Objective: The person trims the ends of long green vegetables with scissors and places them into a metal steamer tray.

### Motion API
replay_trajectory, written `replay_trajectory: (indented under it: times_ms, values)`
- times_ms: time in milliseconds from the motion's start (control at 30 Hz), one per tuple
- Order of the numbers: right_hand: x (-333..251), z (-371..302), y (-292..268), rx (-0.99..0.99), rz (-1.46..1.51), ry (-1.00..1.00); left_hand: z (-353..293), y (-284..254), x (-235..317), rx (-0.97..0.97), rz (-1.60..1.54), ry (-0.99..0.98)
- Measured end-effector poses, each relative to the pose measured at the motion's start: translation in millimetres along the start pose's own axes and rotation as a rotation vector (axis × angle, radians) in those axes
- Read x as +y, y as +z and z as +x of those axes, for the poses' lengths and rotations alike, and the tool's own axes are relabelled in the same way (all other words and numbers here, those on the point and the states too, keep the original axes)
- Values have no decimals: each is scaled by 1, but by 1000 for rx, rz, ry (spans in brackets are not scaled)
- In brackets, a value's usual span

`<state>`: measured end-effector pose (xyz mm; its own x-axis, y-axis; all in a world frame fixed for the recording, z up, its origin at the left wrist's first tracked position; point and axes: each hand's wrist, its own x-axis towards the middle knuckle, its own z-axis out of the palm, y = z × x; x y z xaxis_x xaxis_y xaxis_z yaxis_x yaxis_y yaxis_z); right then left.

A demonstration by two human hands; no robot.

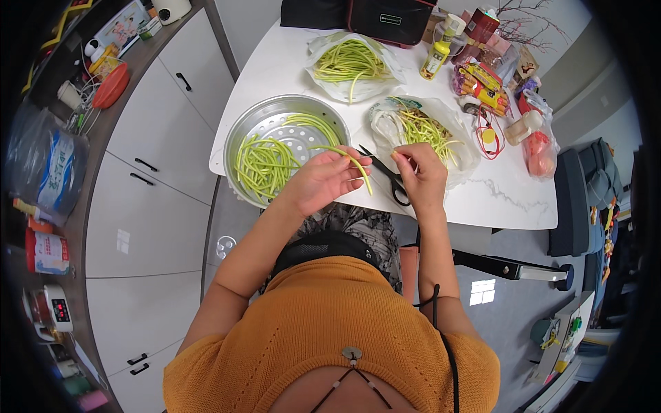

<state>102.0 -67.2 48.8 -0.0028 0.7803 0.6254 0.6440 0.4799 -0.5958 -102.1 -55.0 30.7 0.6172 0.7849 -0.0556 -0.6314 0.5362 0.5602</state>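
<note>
The left hand (pixel 323 175) has its palm half turned up, fingers loosely curled, with one green stem (pixel 363 173) held under the thumb. That stem bends across the fingers, one end toward 10 o'clock at the pan's edge, the other drooping toward 5 o'clock. The right hand (pixel 423 175) has thumb and forefinger pinched together; I cannot tell if anything is between them. At its 9 o'clock, between the hands, scissors (pixel 387 168) lie on the table (pixel 513 196).

At the left hand's 10 o'clock is a pan (pixel 270 125) with a perforated floor, bearing cut stems (pixel 261 168). Toward 12 to 1 o'clock, farther off, a white bag (pixel 326 89) holds long stems. At the right hand's 12 o'clock sits a second bag (pixel 467 155) of stems; well beyond it stands a bottle (pixel 435 58). A packet (pixel 490 89) lies at 1 o'clock, a red cord (pixel 480 131) at 2.
</note>
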Motion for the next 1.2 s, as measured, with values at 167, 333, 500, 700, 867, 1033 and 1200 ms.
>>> replay_trajectory:
  times_ms: [167,333,500,700,867,1033,1200]
  values:
    - [5,-1,1,-21,-87,-43,-1,-16,1,59,289,44]
    - [27,-1,-2,49,-203,18,-12,-19,21,317,998,176]
    - [69,-4,-11,68,-397,142,-34,-42,67,426,1932,477]
    - [94,-3,-16,39,-597,293,-33,-69,89,342,2248,410]
    - [94,-4,-18,46,-573,267,-8,-70,77,238,2373,400]
    - [77,-6,-16,19,-472,282,32,-66,45,36,2386,459]
    - [71,-9,-13,-4,-381,245,56,-75,32,-117,2417,456]
